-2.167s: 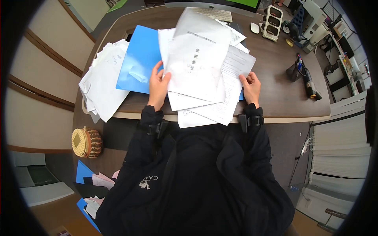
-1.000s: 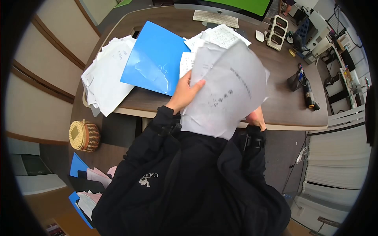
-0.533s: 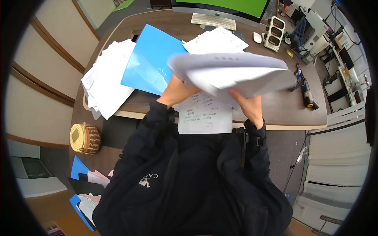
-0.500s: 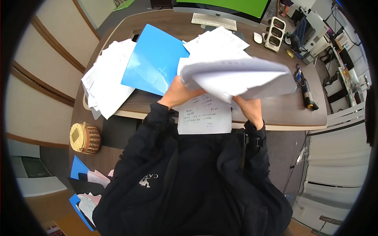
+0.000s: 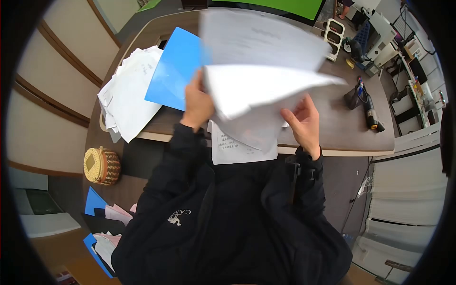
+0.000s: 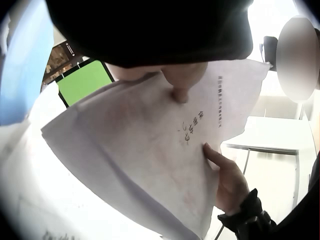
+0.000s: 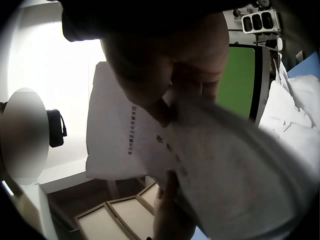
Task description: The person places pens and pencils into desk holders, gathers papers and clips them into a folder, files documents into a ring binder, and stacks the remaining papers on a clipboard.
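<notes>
In the head view, my left hand grips the left edge of several loose sheets of paper, raised and fanned apart over the desk. One white sheet bows forward among them, blurred. My right hand pinches their right side, as the left wrist view shows with the thumb of the right hand on the printed page. In the right wrist view the right thumb also lies on that page. A handwritten sheet lies below, over the desk's front edge. A blue folder is partly covered.
A spread pile of papers lies at the desk's left. To the right are a pen holder, a black cylindrical tool and a white three-slot holder. A monitor stands behind; a woven basket sits lower left.
The sheets were lying flat, then lifted and swung upright; now they spread higher, hiding the keyboard. The left hand has moved up and left, the right slightly up.
</notes>
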The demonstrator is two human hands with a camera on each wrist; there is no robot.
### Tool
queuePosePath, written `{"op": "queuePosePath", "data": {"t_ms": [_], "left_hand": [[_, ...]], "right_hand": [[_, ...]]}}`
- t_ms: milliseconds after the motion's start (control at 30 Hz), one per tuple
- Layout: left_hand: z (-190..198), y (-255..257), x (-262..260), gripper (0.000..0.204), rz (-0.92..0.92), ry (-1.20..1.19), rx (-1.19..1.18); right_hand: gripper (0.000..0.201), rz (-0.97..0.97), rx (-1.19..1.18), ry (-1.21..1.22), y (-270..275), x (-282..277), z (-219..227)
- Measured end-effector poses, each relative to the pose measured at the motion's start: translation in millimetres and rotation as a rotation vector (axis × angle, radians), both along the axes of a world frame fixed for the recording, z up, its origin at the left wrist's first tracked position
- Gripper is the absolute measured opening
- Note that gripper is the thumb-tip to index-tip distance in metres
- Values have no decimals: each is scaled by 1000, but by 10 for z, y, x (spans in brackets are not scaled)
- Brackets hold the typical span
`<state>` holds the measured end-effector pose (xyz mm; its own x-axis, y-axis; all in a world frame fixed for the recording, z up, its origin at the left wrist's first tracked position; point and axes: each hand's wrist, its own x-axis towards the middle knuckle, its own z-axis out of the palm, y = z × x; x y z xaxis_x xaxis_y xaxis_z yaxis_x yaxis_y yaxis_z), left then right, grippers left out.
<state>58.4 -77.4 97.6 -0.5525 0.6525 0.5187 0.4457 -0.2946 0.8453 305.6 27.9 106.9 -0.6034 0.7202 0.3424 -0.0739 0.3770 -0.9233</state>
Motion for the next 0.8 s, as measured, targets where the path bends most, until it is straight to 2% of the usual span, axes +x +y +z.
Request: {"op": "queuePosePath", "data": {"t_ms": [67, 100, 167, 200, 233, 267, 300, 333, 367, 400, 467, 500, 533, 600, 633, 733, 767, 800], "left_hand": [[64, -35, -383, 42, 150, 112, 49], [82, -55, -598, 45, 213, 102, -1], [31, -168, -1009, 55, 326, 146, -111], [54, -219, -1082, 61, 373, 199, -172], [132, -322, -1078, 70, 335, 105, -324], [86, -347, -1136, 70, 335, 108, -324], [-39, -381, -1245, 75, 383, 181, -394], [-181, -407, -1352, 80, 431, 252, -463], [-327, -422, -1434, 87, 425, 355, -448], [-372, -432, -1419, 87, 424, 353, -449], [-456, -470, -1352, 90, 382, 359, -653], [-509, -448, -1309, 86, 447, 468, -740], [-559, -428, -1262, 86, 447, 465, -741], [-601, -385, -1132, 77, 453, 763, -671], [-587, -359, -1056, 67, 289, 762, -510], [-352, -325, -739, 59, -280, 525, -571], [-277, -308, -587, 55, -302, 504, -545], [-243, -294, -496, 52, -323, 484, -518]], "right_hand": [[35, 56, -116, 102, 29, -43, 19], [35, 55, -115, 105, 66, -31, -13], [37, -123, -95, -148, 167, -2, -175], [37, -120, -94, -146, 191, -17, -238], [40, -163, 8, -329, 210, -33, -301], [42, -207, 111, -512, 228, -53, -378], [50, -196, 117, -584, 241, -85, -488], [50, -198, 116, -583, 239, -118, -600], [53, -208, 149, -640, 227, -151, -703], [56, -216, 183, -698, 197, -192, -745], [60, -217, 149, -735, 151, -250, -738], [59, -243, 167, -719, 143, -258, -774], [59, -271, 185, -701, 138, -257, -795], [52, -247, 122, -643, 132, -234, -790], [46, -222, 61, -582, 136, -225, -787], [37, -136, 23, -490, 195, -195, -877], [37, -138, 21, -489, 198, -196, -920], [30, -157, -23, -390, 199, -206, -960]]}}
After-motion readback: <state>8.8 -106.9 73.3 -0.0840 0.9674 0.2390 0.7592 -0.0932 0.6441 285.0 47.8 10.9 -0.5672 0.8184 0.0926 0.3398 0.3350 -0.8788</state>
